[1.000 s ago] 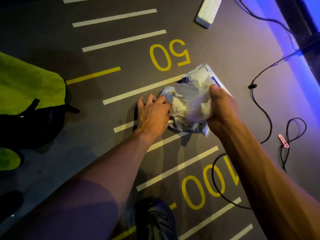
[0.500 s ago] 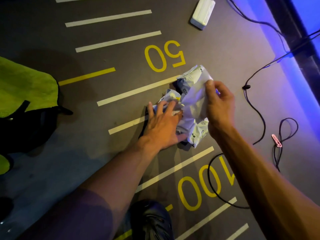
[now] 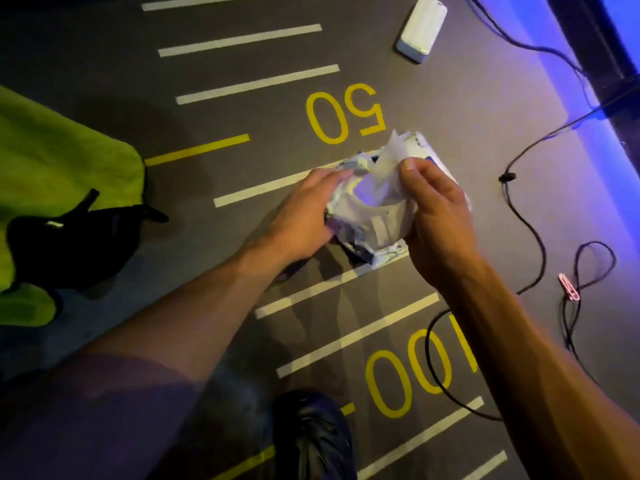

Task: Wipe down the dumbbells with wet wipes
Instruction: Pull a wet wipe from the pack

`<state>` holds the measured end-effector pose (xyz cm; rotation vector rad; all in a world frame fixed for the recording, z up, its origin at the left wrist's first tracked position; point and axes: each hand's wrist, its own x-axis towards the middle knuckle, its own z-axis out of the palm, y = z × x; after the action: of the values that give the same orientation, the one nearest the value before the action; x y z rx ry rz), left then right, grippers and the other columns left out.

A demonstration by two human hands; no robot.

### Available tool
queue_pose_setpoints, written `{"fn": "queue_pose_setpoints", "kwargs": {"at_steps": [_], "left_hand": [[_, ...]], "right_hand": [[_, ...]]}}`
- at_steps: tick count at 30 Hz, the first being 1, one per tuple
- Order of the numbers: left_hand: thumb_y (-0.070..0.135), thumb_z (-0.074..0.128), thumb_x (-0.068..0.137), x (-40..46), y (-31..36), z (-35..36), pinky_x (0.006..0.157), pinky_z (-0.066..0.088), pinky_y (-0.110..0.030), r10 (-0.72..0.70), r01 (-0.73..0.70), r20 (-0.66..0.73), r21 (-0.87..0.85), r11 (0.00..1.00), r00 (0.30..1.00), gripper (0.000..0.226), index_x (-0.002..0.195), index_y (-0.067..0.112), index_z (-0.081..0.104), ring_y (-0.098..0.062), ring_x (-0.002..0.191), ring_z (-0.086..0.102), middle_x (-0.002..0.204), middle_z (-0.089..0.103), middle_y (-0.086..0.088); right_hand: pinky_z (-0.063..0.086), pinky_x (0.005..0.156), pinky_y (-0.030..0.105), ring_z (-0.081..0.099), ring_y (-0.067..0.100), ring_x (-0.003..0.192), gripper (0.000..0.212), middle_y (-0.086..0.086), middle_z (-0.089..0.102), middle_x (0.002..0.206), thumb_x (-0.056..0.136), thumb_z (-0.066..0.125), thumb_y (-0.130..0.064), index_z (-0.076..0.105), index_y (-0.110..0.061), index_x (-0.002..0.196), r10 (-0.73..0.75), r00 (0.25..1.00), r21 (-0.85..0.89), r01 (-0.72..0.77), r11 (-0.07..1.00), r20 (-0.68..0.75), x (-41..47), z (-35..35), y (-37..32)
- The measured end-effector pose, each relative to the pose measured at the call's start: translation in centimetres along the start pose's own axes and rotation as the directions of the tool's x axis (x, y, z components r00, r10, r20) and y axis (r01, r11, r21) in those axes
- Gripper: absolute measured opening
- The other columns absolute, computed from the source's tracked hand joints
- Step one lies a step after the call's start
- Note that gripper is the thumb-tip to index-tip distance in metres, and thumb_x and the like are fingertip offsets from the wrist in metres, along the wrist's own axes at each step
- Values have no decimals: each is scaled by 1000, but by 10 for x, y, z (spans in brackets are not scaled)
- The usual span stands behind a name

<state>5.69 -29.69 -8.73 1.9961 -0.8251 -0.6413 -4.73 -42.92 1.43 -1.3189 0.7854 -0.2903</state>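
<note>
White crinkly plastic, that's the wet wipes pack [image 3: 377, 216], sitting on the grey gym floor [image 3: 242, 237] right between the yellow 50 [image 3: 346, 112] and the yellow 100 [image 3: 419, 372] painted on it. Both hands are on it. The left hand [image 3: 304, 213] lies over the pack's left side, fingers [image 3: 329, 176] stretched out fairly flat and pressing it down, not curled around anything as far as I can see. The right hand [image 3: 440, 216] is on the right side, thumb and fingers pinching a thin white wipe [image 3: 388, 168] that sticks up out of the pack's opening. It's a bit blurry there, so exactly where the wipe ends and the packaging starts is hard to call.

Other stuff around: a lime green towel [image 3: 59, 161] on the left with a black bag [image 3: 69, 244] lying on it, a white box [image 3: 420, 27] up top, black cables [image 3: 526, 237] snaking down the right with a pink clip [image 3: 568, 287], and a dark shoe [image 3: 315, 441] at the bottom.
</note>
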Motion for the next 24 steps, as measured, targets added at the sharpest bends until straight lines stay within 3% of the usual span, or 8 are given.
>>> {"fn": "queue_pose_setpoints", "kwargs": {"at_steps": [2, 3, 7, 9, 10, 14, 20, 24], "left_hand": [[-5, 71, 85, -22, 14, -29, 97, 53, -33, -176, 157, -7, -421, 893, 984, 43, 120, 20, 69, -9, 107, 70, 117, 75, 3], [-10, 63, 87, -42, 25, -48, 90, 53, -31, -252, 223, 28, -562, 796, 967, 40, 113, 20, 70, -8, 99, 70, 107, 77, 6], [3, 46, 68, -133, 50, -119, 86, 54, -34, -257, 364, 265, -771, 522, 929, 59, 122, 7, 68, -22, 100, 69, 110, 74, -7], [12, 48, 66, -177, 59, -147, 85, 59, -31, -265, 409, 321, -811, 418, 909, 56, 117, 10, 71, -19, 93, 74, 107, 77, -7], [17, 50, 69, -198, 62, -157, 83, 58, -29, -309, 410, 291, -790, 456, 905, 49, 114, 13, 72, -15, 87, 73, 101, 77, -3], [25, 75, 91, -274, 68, -181, 75, 52, -25, -385, 311, -61, -482, 819, 921, 26, 109, 7, 71, -11, 85, 62, 95, 72, -1], [35, 69, 92, -388, 74, -231, 62, 46, -27, -453, 334, -296, -375, 865, 841, 31, 94, 5, 74, -8, 71, 60, 78, 70, 1], [21, 63, 102, -437, 64, -247, 60, 49, -23, -475, 318, -394, -399, 860, 787, 21, 102, 4, 75, -11, 71, 64, 81, 74, -11]], "right_hand": [[53, 86, 44, 66, 31, 98, 17, 14, 71, 104, 102, 56, -21, 69, -9, 101, 81, 973, 67, -97, 993, 216, -10, 15, -5], [53, 90, 47, 66, 36, 104, 18, 19, 69, 112, 99, 58, -18, 66, -4, 107, 114, 934, 104, -157, 982, 338, -18, 26, -6], [59, 81, 34, 69, 25, 94, 37, 15, 70, 105, 83, 63, 0, 62, -3, 120, 137, 806, 84, -226, 971, 576, -55, 69, -15], [58, 79, 32, 68, 23, 95, 45, 13, 69, 107, 82, 63, 5, 60, -3, 126, 128, 737, 26, -195, 981, 663, -79, 88, -16], [58, 78, 31, 68, 22, 96, 49, 13, 69, 109, 82, 62, 8, 58, -3, 130, 129, 701, 7, -187, 982, 701, -90, 99, -13], [59, 74, 31, 70, 21, 100, 59, 11, 71, 114, 83, 60, 17, 55, -7, 136, 172, 550, -84, -182, 980, 817, -142, 142, -1], [57, 57, 25, 70, 15, 75, 33, 0, 75, 88, 92, 55, 12, 68, -14, 106, 323, 505, -305, -122, 945, 800, -211, 197, 20], [60, 65, 29, 67, 15, 79, 25, 6, 71, 91, 92, 57, 9, 69, -12, 100, 375, 495, -361, -130, 924, 784, -240, 229, 28]]}}
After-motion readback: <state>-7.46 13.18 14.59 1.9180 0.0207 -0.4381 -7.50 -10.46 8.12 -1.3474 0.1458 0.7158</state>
